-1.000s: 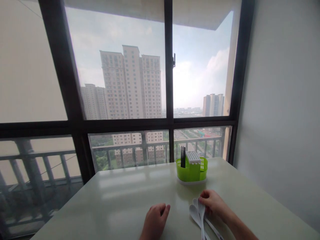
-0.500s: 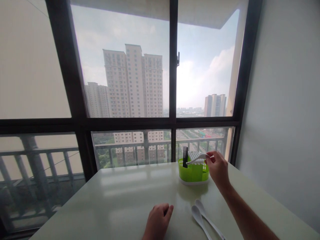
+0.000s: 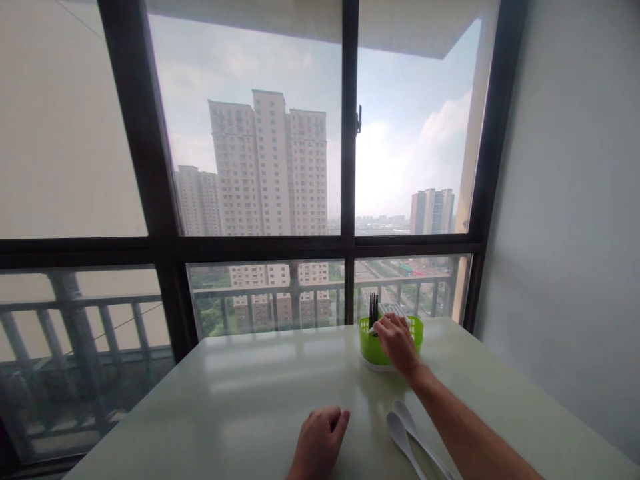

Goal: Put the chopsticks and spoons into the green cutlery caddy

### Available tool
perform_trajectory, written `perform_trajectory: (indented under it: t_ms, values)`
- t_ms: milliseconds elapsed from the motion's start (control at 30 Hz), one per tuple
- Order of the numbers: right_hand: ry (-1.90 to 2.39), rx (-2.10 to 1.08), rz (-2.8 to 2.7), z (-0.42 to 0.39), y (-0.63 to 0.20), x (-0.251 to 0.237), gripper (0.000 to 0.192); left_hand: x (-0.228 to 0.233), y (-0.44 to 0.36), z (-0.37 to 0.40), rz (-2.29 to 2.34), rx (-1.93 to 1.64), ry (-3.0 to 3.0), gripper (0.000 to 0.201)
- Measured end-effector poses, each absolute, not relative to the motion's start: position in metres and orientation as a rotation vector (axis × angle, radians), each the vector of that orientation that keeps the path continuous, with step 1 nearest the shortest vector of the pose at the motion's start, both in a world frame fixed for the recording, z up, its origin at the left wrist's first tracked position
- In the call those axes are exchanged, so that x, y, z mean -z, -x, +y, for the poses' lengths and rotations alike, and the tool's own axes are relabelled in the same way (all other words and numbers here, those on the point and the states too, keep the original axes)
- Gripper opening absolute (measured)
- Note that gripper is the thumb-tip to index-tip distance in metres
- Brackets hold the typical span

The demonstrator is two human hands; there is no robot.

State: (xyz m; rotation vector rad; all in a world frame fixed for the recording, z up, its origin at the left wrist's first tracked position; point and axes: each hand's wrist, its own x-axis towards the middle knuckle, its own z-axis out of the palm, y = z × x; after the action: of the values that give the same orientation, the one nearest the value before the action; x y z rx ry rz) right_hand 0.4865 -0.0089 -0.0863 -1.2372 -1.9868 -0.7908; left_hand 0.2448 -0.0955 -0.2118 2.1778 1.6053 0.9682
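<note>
Over at the green caddy (image 3: 376,347), right hand (image 3: 397,341) seems pinched on a white spoon (image 3: 373,329), slotting it in. Next: release. Two spoons (image 3: 407,433) wait; left hand (image 3: 319,443) rests curled.

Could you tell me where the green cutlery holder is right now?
Head view: the green cutlery holder stands right of centre near the window, under the right hand.

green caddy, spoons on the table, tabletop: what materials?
Caddy: likely plastic, bright uniform green, slotted wall. Spoons: likely white plastic, smooth, slightly glossy. Tabletop: pale, glossy, mirrors the window; laminate or glass, cannot tell.
</note>
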Motion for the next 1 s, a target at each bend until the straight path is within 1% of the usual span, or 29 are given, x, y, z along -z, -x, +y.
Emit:
perform_trajectory:
  t_ms: [133, 267, 300, 333, 433, 533, 567, 667, 733, 833, 1000]
  values:
    - [1.175, 0.738, -2.014, -0.015, -0.495, 0.094, 0.023, 0.214, -0.245, -0.096, 1.614, -0.966, -2.195, 0.048]
    - [1.145, 0.676, -2.008, -0.028, -0.502, 0.094, 0.041, 0.215, -0.246, -0.096, 1.618, -0.968, -2.203, 0.048]
    - [1.150, 0.656, -1.984, -0.032, -0.503, 0.093, 0.043, 0.216, -0.246, -0.096, 1.620, -0.967, -2.206, 0.048]
    - [1.164, 0.628, -1.945, -0.037, -0.504, 0.093, 0.043, 0.216, -0.245, -0.096, 1.623, -0.964, -2.209, 0.047]
    - [1.254, 0.463, -1.855, -0.054, -0.506, 0.097, 0.030, 0.217, -0.245, -0.095, 1.633, -0.950, -2.215, 0.047]
    - [1.384, 0.135, -2.034, -0.068, -0.512, 0.115, 0.023, 0.216, -0.245, -0.096, 1.623, -0.962, -2.213, 0.048]
    - [1.418, 0.013, -2.130, -0.071, -0.516, 0.123, 0.024, 0.215, -0.245, -0.096, 1.617, -0.968, -2.212, 0.048]
    - [1.478, -0.291, -2.323, -0.074, -0.528, 0.151, 0.044, 0.213, -0.245, -0.096, 1.602, -0.975, -2.206, 0.048]
    - [1.491, -0.438, -2.335, -0.073, -0.534, 0.166, 0.045, 0.213, -0.245, -0.096, 1.591, -0.984, -2.197, 0.048]
    - [1.483, -0.576, -2.260, -0.068, -0.537, 0.179, 0.035, 0.213, -0.244, -0.095, 1.562, -1.027, -2.168, 0.049]
    - [1.527, -0.609, -2.146, -0.060, -0.546, 0.179, 0.027, 0.212, -0.243, -0.096, 1.552, -1.059, -2.136, 0.050]
